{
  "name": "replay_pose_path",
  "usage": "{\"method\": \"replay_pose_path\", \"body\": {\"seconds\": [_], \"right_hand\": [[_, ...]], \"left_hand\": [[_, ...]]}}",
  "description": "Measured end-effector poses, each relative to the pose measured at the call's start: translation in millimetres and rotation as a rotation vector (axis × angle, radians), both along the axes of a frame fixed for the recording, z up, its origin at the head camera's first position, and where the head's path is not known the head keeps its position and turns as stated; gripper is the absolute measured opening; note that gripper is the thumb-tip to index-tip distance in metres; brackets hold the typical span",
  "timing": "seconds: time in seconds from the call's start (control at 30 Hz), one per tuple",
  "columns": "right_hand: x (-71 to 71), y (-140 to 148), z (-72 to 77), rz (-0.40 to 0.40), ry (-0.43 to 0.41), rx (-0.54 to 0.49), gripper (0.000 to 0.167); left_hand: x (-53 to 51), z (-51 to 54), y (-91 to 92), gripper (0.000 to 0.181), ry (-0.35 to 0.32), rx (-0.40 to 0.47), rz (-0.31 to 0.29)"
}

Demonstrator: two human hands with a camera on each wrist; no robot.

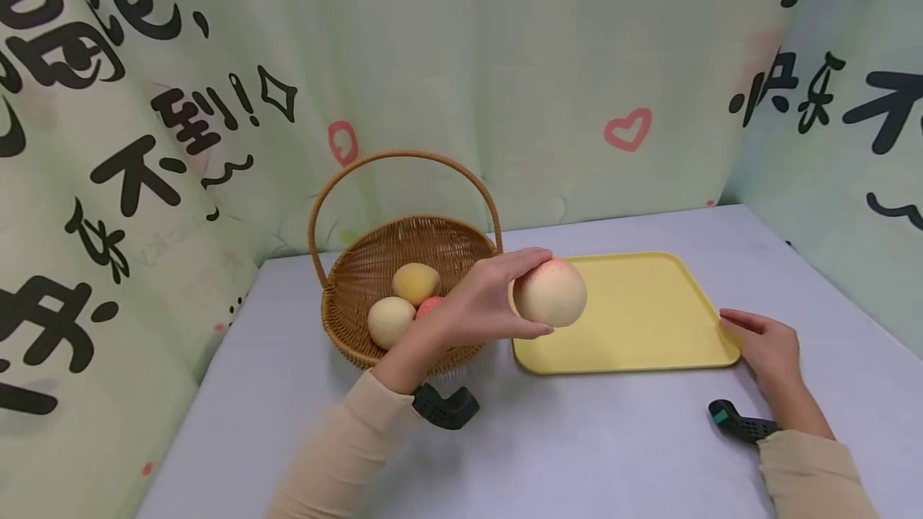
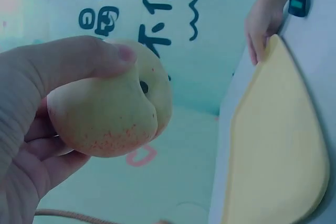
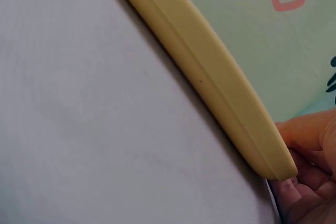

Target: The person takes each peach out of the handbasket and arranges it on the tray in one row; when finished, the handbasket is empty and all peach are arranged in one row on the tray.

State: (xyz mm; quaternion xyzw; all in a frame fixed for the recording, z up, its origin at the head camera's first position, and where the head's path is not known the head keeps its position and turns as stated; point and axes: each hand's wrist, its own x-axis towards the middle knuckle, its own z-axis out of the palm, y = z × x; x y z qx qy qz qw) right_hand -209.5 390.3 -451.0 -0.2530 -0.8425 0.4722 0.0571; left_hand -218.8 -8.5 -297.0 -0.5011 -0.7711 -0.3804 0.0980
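Note:
A pale peach (image 1: 551, 293) with a pink blush is gripped in my left hand (image 1: 497, 295), raised between the basket and the tray. In the left wrist view, the thumb lies over the peach (image 2: 105, 111) and the fingers curl behind it; a dark spot shows in its hollow. My right hand (image 1: 767, 347) holds the right edge of a yellow tray (image 1: 634, 311) near its front corner. The right wrist view shows thumb and fingers (image 3: 310, 129) around the tray's end (image 3: 210, 82). The tray lies on the table with nothing on it.
A brown wicker basket (image 1: 414, 235) with a tall handle stands left of the tray. Inside are a yellow fruit (image 1: 416, 284), a cream fruit (image 1: 391, 322) and a partly hidden red fruit (image 1: 429, 306). A pale printed curtain (image 1: 505, 62) hangs behind the table (image 1: 577, 439).

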Motion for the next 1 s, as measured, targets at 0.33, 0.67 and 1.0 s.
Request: {"method": "replay_pose_path", "body": {"seconds": [0.33, 0.67, 1.0], "right_hand": [[1.2, -2.1, 3.4, -0.01, -0.016, -0.011, 0.056], [1.3, -0.7, 1.7, -0.013, 0.011, 0.001, 0.054], [2.0, -4.4, -0.8, -0.015, 0.042, 0.013, 0.052]], "left_hand": [[11.1, -26.9, 35.7, 0.072, 0.061, 0.01, 0.149], [-5.4, -64.3, 59.4, 0.073, 0.112, 0.063, 0.308], [-21.5, -103.5, 68.6, 0.07, 0.025, 0.083, 0.413]]}}
